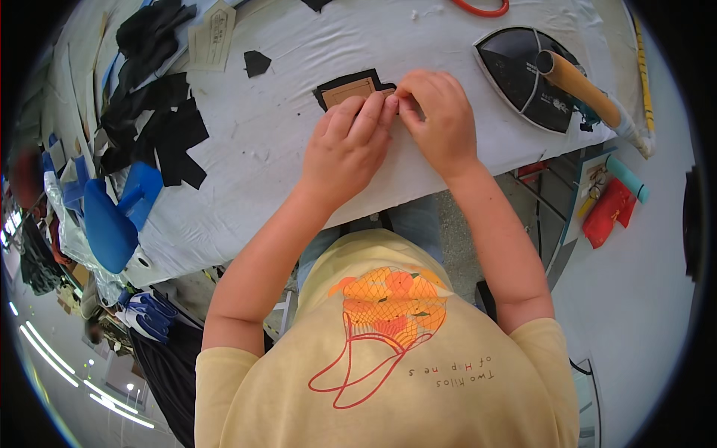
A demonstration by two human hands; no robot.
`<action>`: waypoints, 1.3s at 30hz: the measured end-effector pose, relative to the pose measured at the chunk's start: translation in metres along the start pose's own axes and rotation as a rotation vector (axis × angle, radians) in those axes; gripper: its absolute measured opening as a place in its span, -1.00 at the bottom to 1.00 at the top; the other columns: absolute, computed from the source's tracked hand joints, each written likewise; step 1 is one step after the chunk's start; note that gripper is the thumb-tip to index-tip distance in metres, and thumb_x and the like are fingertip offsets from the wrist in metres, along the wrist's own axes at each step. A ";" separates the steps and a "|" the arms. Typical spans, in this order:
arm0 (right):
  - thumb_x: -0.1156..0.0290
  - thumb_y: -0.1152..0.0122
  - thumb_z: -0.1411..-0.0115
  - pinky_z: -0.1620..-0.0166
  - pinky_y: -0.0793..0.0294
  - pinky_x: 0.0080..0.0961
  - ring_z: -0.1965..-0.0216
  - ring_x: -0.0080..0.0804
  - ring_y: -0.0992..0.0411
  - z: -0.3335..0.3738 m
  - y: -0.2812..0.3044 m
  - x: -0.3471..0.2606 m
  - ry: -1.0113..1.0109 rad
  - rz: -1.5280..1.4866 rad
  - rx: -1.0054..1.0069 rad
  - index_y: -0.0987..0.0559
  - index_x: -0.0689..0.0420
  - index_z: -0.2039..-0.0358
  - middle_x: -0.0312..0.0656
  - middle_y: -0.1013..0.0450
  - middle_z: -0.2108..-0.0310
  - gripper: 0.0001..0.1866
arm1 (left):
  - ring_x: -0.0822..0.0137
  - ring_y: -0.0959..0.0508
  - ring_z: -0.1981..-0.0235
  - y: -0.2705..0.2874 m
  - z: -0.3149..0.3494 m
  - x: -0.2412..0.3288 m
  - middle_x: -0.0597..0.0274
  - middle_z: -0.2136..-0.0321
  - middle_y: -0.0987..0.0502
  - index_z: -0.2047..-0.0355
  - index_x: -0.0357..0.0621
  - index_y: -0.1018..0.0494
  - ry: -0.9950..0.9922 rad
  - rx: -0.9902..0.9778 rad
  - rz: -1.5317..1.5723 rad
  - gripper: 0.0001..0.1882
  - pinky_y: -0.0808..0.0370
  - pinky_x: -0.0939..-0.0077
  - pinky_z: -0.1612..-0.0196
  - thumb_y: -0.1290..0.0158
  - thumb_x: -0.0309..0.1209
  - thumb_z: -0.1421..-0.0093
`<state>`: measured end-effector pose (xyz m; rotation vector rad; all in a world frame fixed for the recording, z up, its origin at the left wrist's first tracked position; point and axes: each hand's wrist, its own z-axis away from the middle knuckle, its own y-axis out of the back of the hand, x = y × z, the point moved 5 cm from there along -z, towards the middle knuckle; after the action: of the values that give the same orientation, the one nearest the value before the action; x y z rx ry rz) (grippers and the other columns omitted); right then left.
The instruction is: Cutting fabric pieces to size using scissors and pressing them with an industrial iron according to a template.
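Observation:
A small black fabric piece lies on the white-covered table with a brown card template on top of it. My left hand rests over the near side of both, fingers spread and bent down onto the card. At the right end, my right hand pinches the fabric's edge between thumb and forefinger. The two hands' fingertips meet there, and they hide the near edge of the card and fabric.
An iron with a wooden handle sits to the right. Black fabric scraps and a blue plastic object are at the left. A pale paper pattern and red handle loop lie farther back. A red pouch is beside the table.

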<state>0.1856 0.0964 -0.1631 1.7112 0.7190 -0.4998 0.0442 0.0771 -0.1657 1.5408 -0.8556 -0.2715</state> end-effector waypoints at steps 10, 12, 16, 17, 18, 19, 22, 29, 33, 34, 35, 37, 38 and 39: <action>0.57 -0.29 0.02 0.24 -0.43 -0.29 0.39 -0.23 -0.44 0.000 -0.004 0.007 -0.265 -0.185 -0.025 -0.42 0.08 0.35 -0.29 -0.47 0.48 -0.75 | 0.30 -0.36 -0.07 -0.001 0.001 0.001 0.38 -0.11 -0.36 -0.16 -0.01 -0.41 0.002 0.000 -0.028 -0.36 -0.38 0.38 -0.05 -0.20 -0.29 -0.01; 0.57 -0.30 0.03 0.25 -0.43 -0.30 0.40 -0.23 -0.44 0.002 -0.004 0.006 -0.239 -0.153 -0.015 -0.42 0.08 0.37 -0.29 -0.47 0.48 -0.76 | 0.29 -0.36 -0.08 -0.001 0.001 0.001 0.38 -0.11 -0.36 -0.16 -0.01 -0.40 0.003 -0.003 -0.035 -0.36 -0.38 0.38 -0.05 -0.19 -0.29 -0.01; 0.52 -0.26 0.00 0.24 -0.44 -0.30 0.36 -0.23 -0.46 0.006 0.000 0.003 -0.076 -0.004 -0.063 -0.44 0.08 0.40 -0.29 -0.49 0.46 -0.82 | 0.24 -0.38 -0.06 0.000 0.000 0.001 0.32 -0.08 -0.40 -0.14 -0.06 -0.41 0.002 0.002 -0.012 -0.39 -0.39 0.35 -0.05 -0.18 -0.31 -0.02; 0.52 -0.26 0.00 0.24 -0.44 -0.30 0.36 -0.23 -0.46 0.009 0.002 0.005 -0.078 -0.004 -0.061 -0.44 0.08 0.40 -0.29 -0.49 0.46 -0.82 | 0.22 -0.39 -0.05 0.001 -0.001 0.001 0.29 -0.07 -0.41 -0.13 -0.08 -0.41 0.004 0.007 0.018 -0.41 -0.39 0.33 -0.05 -0.17 -0.34 -0.03; 0.50 -0.21 -0.03 0.23 -0.45 -0.29 0.31 -0.23 -0.47 0.013 0.003 0.002 0.017 0.050 -0.066 -0.47 0.08 0.37 -0.28 -0.51 0.40 -0.86 | 0.22 -0.39 -0.05 0.002 -0.002 0.001 0.29 -0.07 -0.41 -0.13 -0.08 -0.41 0.001 0.006 0.018 -0.41 -0.39 0.33 -0.05 -0.17 -0.34 -0.03; 0.47 -0.17 -0.06 0.21 -0.46 -0.29 0.25 -0.23 -0.48 0.016 0.004 -0.003 0.112 0.103 -0.072 -0.49 0.08 0.34 -0.27 -0.53 0.34 -0.88 | 0.18 -0.41 -0.04 0.002 -0.003 -0.002 0.27 -0.06 -0.43 -0.13 -0.10 -0.41 0.026 0.007 0.094 -0.42 -0.39 0.32 -0.05 -0.15 -0.39 -0.03; 0.58 -0.22 -0.01 0.18 -0.46 -0.29 0.15 -0.25 -0.51 0.022 0.006 -0.014 0.192 0.149 -0.114 -0.52 0.13 0.30 -0.24 -0.57 0.21 -0.80 | 0.13 -0.43 -0.02 0.001 -0.007 -0.006 0.24 -0.06 -0.44 -0.15 -0.11 -0.38 0.061 0.034 0.203 -0.43 -0.39 0.30 -0.05 -0.09 -0.50 -0.05; 0.45 -0.07 -0.08 0.14 -0.47 -0.31 0.01 -0.22 -0.45 0.034 0.009 -0.023 0.221 0.285 -0.173 -0.53 0.12 0.27 -0.19 -0.54 0.11 -0.82 | 0.19 -0.43 -0.05 -0.004 -0.019 -0.002 0.27 -0.14 -0.41 -0.22 -0.08 -0.33 0.007 -0.004 0.230 -0.42 -0.37 0.32 -0.07 0.09 -0.48 -0.13; 0.38 -0.19 -0.08 0.03 -0.41 -0.30 -0.03 -0.22 -0.43 0.030 0.043 -0.015 0.209 0.263 -0.197 -0.55 0.11 0.19 -0.22 -0.52 0.08 -0.75 | 0.23 -0.46 -0.07 0.000 -0.016 -0.007 0.27 -0.09 -0.47 -0.16 -0.11 -0.39 0.013 -0.060 0.254 -0.39 -0.43 0.35 -0.05 0.00 -0.59 -0.02; 0.34 -0.25 -0.08 -0.01 -0.38 -0.29 -0.03 -0.23 -0.43 0.021 0.066 -0.014 0.246 0.312 -0.139 -0.56 0.10 0.17 -0.24 -0.51 0.08 -0.71 | 0.25 -0.44 -0.10 0.000 -0.014 -0.006 0.30 -0.13 -0.44 -0.15 -0.10 -0.40 -0.049 -0.100 0.184 -0.42 -0.43 0.38 -0.06 0.01 -0.57 -0.04; 0.29 -0.31 -0.07 -0.03 -0.35 -0.27 -0.01 -0.21 -0.43 0.007 0.091 -0.009 0.252 0.419 -0.041 -0.55 0.08 0.14 -0.27 -0.51 0.10 -0.66 | 0.27 -0.42 -0.13 -0.001 -0.012 -0.005 0.33 -0.17 -0.42 -0.14 -0.10 -0.41 -0.110 -0.143 0.114 -0.44 -0.44 0.40 -0.07 0.02 -0.55 -0.06; 0.20 -0.38 -0.05 0.00 -0.35 -0.26 0.05 -0.18 -0.43 -0.028 0.131 0.002 0.221 0.569 0.040 -0.54 0.04 0.11 -0.28 -0.51 0.15 -0.59 | 0.28 -0.41 -0.16 0.001 -0.008 -0.007 0.35 -0.19 -0.39 -0.14 -0.09 -0.42 -0.121 -0.152 0.084 -0.45 -0.43 0.42 -0.09 0.02 -0.54 -0.07; 0.16 -0.40 -0.04 0.04 -0.37 -0.25 0.09 -0.16 -0.43 -0.040 0.143 0.011 0.180 0.621 0.022 -0.53 0.02 0.12 -0.27 -0.51 0.18 -0.58 | 0.29 -0.39 -0.18 0.000 -0.007 -0.007 0.38 -0.22 -0.36 -0.13 -0.09 -0.42 -0.140 -0.158 0.061 -0.46 -0.43 0.43 -0.11 0.02 -0.53 -0.08; 0.16 -0.40 -0.04 0.04 -0.37 -0.25 0.09 -0.16 -0.43 -0.042 0.154 0.024 0.178 0.633 0.023 -0.53 0.02 0.12 -0.27 -0.51 0.18 -0.58 | 0.29 -0.39 -0.18 0.001 -0.008 -0.006 0.38 -0.22 -0.36 -0.13 -0.09 -0.42 -0.147 -0.152 0.068 -0.46 -0.43 0.43 -0.11 0.02 -0.53 -0.08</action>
<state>0.3082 0.1181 -0.0597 1.9012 0.2605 0.0853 0.0445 0.0868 -0.1653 1.3596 -0.9784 -0.3951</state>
